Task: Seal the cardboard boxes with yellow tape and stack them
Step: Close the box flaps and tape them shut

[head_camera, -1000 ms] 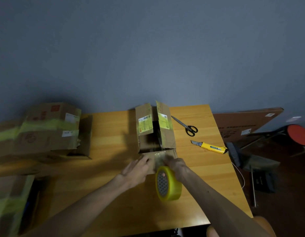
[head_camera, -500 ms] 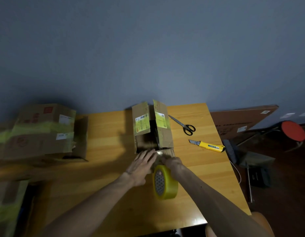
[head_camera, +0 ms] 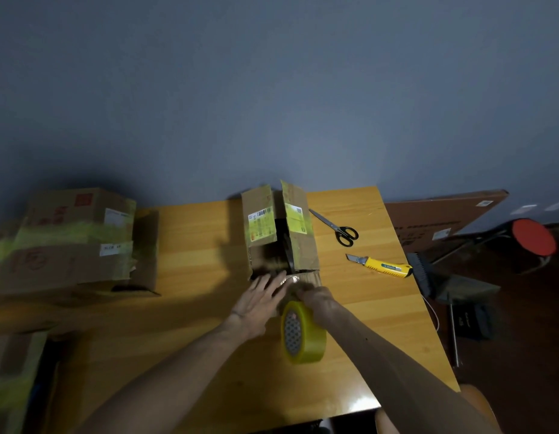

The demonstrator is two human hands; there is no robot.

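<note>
Two hands meet at the near face of the open cardboard box (head_camera: pixel 279 233) on the desk (head_camera: pixel 193 245). The left hand (head_camera: pixel 259 297) lies flat, fingers (head_camera: pixel 270 285) straight, pressing the cardboard. The right hand (head_camera: pixel 315 299) curls onto the yellow tape roll (head_camera: pixel 303 332) just beneath it. Scissors (head_camera: pixel 337 228) and a utility knife (head_camera: pixel 381 267) lie right of the fingers; taped boxes (head_camera: pixel 74 239) are stacked far left.

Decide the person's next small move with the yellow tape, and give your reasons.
Probably draw the yellow tape roll up and over the top seam. The left hand lies flat on the near wall of the cardboard box, seemingly pinning a shiny tape end there. The right hand is at the roll, and the two labelled flaps stand apart, untaped.
</note>
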